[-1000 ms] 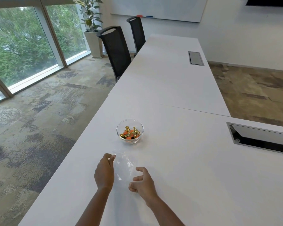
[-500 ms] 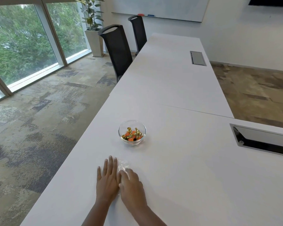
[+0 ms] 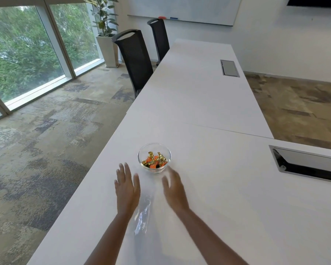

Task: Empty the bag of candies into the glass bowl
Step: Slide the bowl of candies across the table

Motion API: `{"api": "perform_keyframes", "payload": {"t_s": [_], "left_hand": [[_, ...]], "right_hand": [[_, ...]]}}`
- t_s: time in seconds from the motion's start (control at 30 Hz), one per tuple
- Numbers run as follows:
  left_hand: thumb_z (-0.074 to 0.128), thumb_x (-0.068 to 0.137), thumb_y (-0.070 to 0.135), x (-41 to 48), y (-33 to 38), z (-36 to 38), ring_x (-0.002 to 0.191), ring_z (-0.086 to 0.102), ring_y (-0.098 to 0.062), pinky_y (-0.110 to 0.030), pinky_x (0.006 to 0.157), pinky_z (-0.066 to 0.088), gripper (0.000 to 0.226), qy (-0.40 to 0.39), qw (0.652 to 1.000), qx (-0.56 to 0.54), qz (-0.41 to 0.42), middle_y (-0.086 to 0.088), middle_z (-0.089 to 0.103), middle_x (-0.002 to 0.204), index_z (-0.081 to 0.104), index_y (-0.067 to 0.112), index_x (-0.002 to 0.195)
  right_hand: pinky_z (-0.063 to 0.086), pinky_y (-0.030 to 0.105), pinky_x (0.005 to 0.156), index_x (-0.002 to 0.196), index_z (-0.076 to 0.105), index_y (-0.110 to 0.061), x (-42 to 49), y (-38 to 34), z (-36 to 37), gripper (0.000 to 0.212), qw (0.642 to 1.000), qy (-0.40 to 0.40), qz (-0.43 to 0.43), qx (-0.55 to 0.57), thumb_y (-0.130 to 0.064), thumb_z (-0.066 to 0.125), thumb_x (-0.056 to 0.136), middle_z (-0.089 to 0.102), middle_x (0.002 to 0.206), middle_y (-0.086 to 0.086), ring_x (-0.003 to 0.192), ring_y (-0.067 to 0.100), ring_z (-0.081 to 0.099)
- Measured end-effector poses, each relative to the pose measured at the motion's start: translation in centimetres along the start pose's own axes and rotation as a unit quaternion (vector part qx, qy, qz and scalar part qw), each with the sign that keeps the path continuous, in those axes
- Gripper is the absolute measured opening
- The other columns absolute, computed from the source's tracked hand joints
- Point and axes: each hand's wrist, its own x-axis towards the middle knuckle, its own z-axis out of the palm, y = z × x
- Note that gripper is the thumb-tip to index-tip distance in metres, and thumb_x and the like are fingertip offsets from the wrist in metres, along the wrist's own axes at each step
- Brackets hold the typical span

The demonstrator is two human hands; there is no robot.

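A moment ago my hands were pressed together on the bag. Now they have come apart and lifted off it. My left hand (image 3: 127, 186) is just left of the bag (image 3: 142, 215), and my right hand (image 3: 174, 190) is just right of it. Both are open flat, with no grip on anything. The bag lies empty on the bench (image 3: 227, 197), near the bowl (image 3: 154, 157). The candies (image 3: 154, 160) are in the bowl. I think the job is done.
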Motion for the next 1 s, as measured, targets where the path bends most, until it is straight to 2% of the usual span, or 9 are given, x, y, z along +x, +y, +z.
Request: {"api": "perform_keyframes", "payload": {"t_s": [0.07, 0.17, 0.27, 0.37, 0.47, 0.57, 0.63, 0.83, 1.0], "left_hand": [[0.024, 0.100, 0.029, 1.7, 2.3, -0.7, 0.148, 0.003, -0.015, -0.033, 0.119, 0.003, 0.054, -0.017, 0.981, -0.171, -0.094, -0.003, 0.005, 0.160, 0.008, 0.012, 0.148], [0.018, 0.099, 0.041, 4.1, 4.1, -1.1, 0.147, 0.009, -0.016, -0.034, 0.120, 0.007, 0.058, -0.061, 0.898, -0.369, -0.231, -0.002, 0.011, 0.159, 0.011, 0.013, 0.148], [0.014, 0.097, 0.047, 5.8, 4.3, -0.5, 0.147, 0.010, -0.020, -0.037, 0.120, 0.009, 0.063, -0.082, 0.860, -0.424, -0.274, -0.008, 0.012, 0.159, 0.011, 0.012, 0.148], [0.015, 0.098, 0.045, 6.6, 4.4, 0.3, 0.146, 0.015, -0.022, -0.038, 0.120, 0.010, 0.062, -0.090, 0.840, -0.445, -0.298, -0.011, 0.017, 0.158, 0.015, 0.008, 0.147], [0.020, 0.099, 0.040, 6.5, 4.8, 0.9, 0.141, 0.030, -0.024, -0.036, 0.117, 0.019, 0.056, -0.086, 0.832, -0.452, -0.311, -0.010, 0.033, 0.152, 0.028, 0.006, 0.143], [0.022, 0.100, 0.033, 5.9, 5.5, 1.2, 0.136, 0.037, -0.025, -0.034, 0.113, 0.026, 0.052, -0.094, 0.833, -0.458, -0.296, -0.012, 0.033, 0.151, 0.029, 0.005, 0.143], [0.025, 0.100, 0.027, 5.8, 5.9, 1.4, 0.123, 0.044, -0.025, -0.035, 0.110, 0.031, 0.047, -0.089, 0.838, -0.456, -0.287, -0.015, 0.035, 0.150, 0.030, 0.005, 0.142], [0.028, 0.100, 0.029, 5.4, 7.0, 1.8, 0.135, 0.037, -0.028, -0.035, 0.108, 0.034, 0.045, -0.082, 0.855, -0.434, -0.270, -0.013, 0.035, 0.149, 0.029, 0.012, 0.142], [0.026, 0.099, 0.037, 3.4, 9.6, 2.1, 0.138, 0.032, -0.028, -0.040, 0.111, 0.030, 0.047, -0.106, 0.863, -0.441, -0.222, -0.010, 0.030, 0.152, 0.028, 0.020, 0.143]], "right_hand": [[0.021, 0.017, 0.107, 0.145, 0.027, -0.013, 2.3, -1.0, -1.3, 0.049, 0.994, 0.009, 0.069, 0.087, -0.026, 0.035, 0.099, 0.031, 0.153, 0.005, 0.140, 0.017, 0.030], [0.023, 0.036, 0.117, 0.148, 0.018, -0.019, 5.2, -1.8, -2.1, 0.053, 0.965, 0.000, 0.173, 0.198, -0.037, 0.027, 0.099, 0.021, 0.157, 0.003, 0.143, 0.021, 0.024], [0.024, 0.045, 0.117, 0.148, 0.016, -0.021, 6.9, -2.2, -2.1, 0.056, 0.931, -0.017, 0.231, 0.283, -0.044, 0.023, 0.097, 0.019, 0.158, 0.003, 0.143, 0.023, 0.023], [0.028, 0.043, 0.113, 0.147, 0.020, -0.019, 7.6, -2.7, -1.9, 0.054, 0.901, -0.036, 0.274, 0.334, -0.043, 0.023, 0.098, 0.026, 0.154, 0.004, 0.139, 0.024, 0.029], [0.032, 0.042, 0.109, 0.144, 0.029, -0.021, 7.7, -2.9, -1.2, 0.051, 0.887, -0.058, 0.297, 0.349, -0.042, 0.025, 0.098, 0.036, 0.150, 0.003, 0.134, 0.024, 0.037], [0.039, 0.038, 0.099, 0.141, 0.032, -0.024, 7.5, -3.1, -0.6, 0.043, 0.892, -0.066, 0.290, 0.341, -0.033, 0.028, 0.099, 0.040, 0.145, 0.004, 0.126, 0.023, 0.043], [0.042, 0.036, 0.092, 0.140, 0.032, -0.026, 7.4, -3.2, -0.5, 0.042, 0.893, -0.065, 0.285, 0.342, -0.026, 0.028, 0.099, 0.042, 0.143, 0.006, 0.123, 0.025, 0.046], [0.044, 0.038, 0.096, 0.141, 0.033, -0.022, 7.1, -3.1, -2.1, 0.042, 0.885, -0.060, 0.261, 0.381, -0.019, 0.029, 0.100, 0.043, 0.142, 0.009, 0.116, 0.024, 0.048], [0.043, 0.036, 0.097, 0.143, 0.028, -0.028, 5.8, -2.7, -4.7, 0.045, 0.906, -0.031, 0.221, 0.359, -0.021, 0.029, 0.099, 0.039, 0.146, 0.006, 0.130, 0.022, 0.042]]}}
